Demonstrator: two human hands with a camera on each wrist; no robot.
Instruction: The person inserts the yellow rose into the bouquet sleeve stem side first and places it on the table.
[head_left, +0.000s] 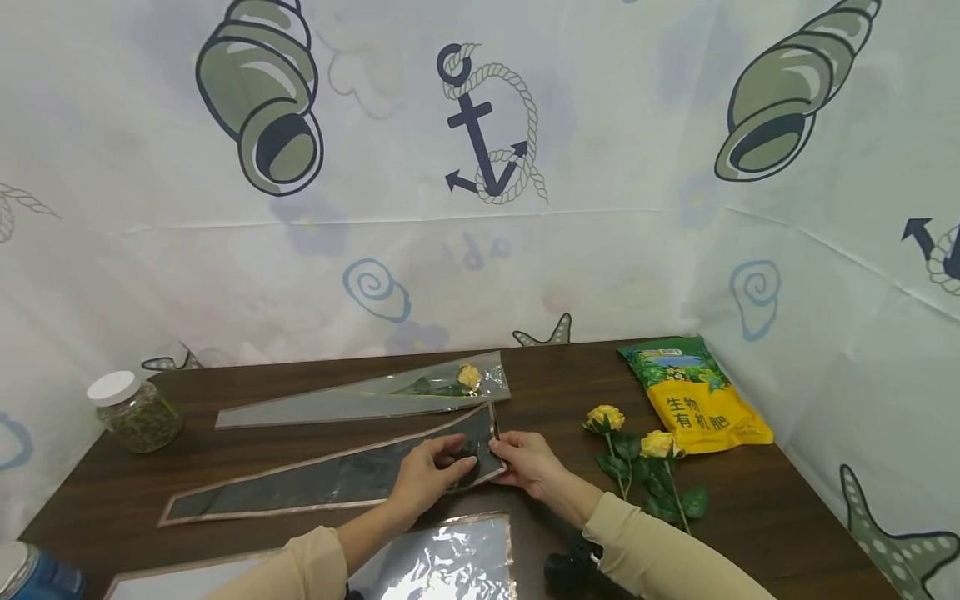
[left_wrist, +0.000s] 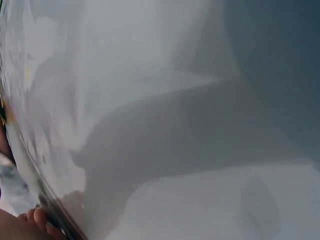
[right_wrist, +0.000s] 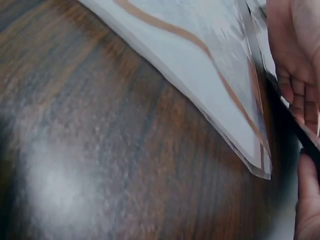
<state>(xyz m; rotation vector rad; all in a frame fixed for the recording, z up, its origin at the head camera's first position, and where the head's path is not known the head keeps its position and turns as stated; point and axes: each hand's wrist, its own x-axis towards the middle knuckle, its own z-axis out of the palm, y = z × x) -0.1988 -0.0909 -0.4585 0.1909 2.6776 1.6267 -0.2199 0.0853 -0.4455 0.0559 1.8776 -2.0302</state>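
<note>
A long tapered black flower sleeve with a gold border lies slanted across the table, its wide end raised a little at the right. At that end my right hand pinches the edge between thumb and fingers. My left hand is on the sleeve just left of it, thumb and forefinger bent together at the film near the mouth. In the right wrist view the sleeve's dark edge runs between the fingers of both hands. Behind it lies a clear-fronted sleeve holding a yellow rose.
White gold-edged sleeves lie at the front, under the left forearm. Two yellow roses and a yellow-green fertilizer bag are at right. A white-lidded jar stands at left, a blue can front left, a black object by the right sleeve.
</note>
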